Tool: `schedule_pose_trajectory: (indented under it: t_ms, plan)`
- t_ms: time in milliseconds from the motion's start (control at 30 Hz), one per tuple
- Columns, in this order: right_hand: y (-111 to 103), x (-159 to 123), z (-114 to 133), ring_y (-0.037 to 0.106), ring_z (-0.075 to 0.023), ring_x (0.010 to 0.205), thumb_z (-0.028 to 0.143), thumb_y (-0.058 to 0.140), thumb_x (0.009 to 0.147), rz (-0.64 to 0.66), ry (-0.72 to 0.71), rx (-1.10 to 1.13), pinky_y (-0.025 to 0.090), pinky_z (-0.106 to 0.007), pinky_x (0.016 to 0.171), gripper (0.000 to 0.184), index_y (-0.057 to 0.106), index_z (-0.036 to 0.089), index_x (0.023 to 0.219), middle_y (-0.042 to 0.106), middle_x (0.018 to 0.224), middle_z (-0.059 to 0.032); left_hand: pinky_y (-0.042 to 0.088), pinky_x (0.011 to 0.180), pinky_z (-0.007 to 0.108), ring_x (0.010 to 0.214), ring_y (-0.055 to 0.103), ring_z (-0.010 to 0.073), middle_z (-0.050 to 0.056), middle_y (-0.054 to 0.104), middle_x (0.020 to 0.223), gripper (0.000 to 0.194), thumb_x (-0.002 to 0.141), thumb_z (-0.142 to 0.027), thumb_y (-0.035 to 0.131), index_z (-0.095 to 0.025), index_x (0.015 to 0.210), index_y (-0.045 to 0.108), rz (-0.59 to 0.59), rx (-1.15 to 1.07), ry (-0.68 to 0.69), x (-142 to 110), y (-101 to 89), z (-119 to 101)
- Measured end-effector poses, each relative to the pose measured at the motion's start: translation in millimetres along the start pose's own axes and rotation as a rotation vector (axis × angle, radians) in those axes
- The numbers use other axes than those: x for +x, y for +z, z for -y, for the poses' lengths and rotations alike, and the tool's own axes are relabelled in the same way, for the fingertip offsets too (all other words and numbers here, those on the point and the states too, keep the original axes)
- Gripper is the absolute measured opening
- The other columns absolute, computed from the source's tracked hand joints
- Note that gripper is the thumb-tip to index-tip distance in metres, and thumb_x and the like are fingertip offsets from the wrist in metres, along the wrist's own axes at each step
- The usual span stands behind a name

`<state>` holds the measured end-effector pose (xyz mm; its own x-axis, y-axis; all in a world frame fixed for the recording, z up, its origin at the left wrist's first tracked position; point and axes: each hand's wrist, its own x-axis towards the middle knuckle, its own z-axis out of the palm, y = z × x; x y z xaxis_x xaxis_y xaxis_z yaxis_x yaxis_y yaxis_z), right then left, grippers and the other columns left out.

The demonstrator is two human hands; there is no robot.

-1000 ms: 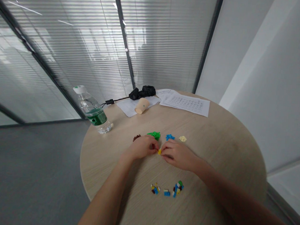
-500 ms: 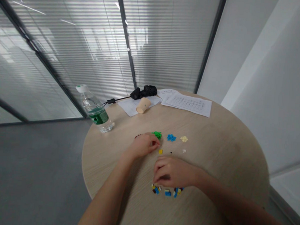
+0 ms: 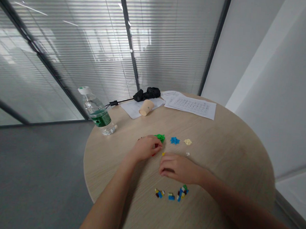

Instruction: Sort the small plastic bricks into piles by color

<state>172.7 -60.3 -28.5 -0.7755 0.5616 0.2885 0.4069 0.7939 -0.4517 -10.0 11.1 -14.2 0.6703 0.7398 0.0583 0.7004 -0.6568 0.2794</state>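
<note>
My left hand rests on the table beside a pile of green toy bricks, its fingers curled into a pinch. Whatever they may hold is hidden; a bit of red shows under them. My right hand is closed, palm down, just below a small yellow brick that it partly covers. I cannot see what is in its fingers. Beyond it lie blue bricks, cream bricks and a small white piece. Nearer me are mixed-colour bricks in clusters: left, middle and right.
A water bottle with a green label stands at the table's left edge. At the back are a paper cup on its side, printed sheets and a black bundle with a cord. The round table meets blinds behind.
My right hand has moved up and away from the near clusters towards the yellow brick, uncovering the right cluster with its green piece. My left hand has barely moved.
</note>
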Motion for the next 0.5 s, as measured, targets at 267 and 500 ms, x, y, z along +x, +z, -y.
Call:
schedule_pose_trajectory:
  t_ms: [267,500]
  plan:
    - [0.1,-1.6,-31.8,0.056,-0.0169,0.084,0.016,0.056,0.087,-0.297,0.192,-0.196,0.044,-0.03,0.076,0.011,0.066,0.017,0.081,0.066,0.085,-0.0047,0.042,0.07,0.026,0.08,0.058,0.0168,0.003,0.066,0.088,0.02,0.082,-0.024,0.049,-0.022,0.086,0.068,0.019,0.019,0.003,0.2,-1.4,-2.5]
    - [12.6,4.9,-32.7,0.055,-0.0186,0.085,0.017,0.058,0.086,-0.289,0.146,-0.309,0.044,-0.031,0.076,0.01,0.067,0.018,0.082,0.065,0.086,-0.0041,0.039,0.062,0.023,0.074,0.057,0.0155,0.002,0.065,0.084,0.02,0.083,-0.025,0.047,-0.021,0.083,0.067,0.011,0.037,0.005,-0.4,-1.7,-3.5]
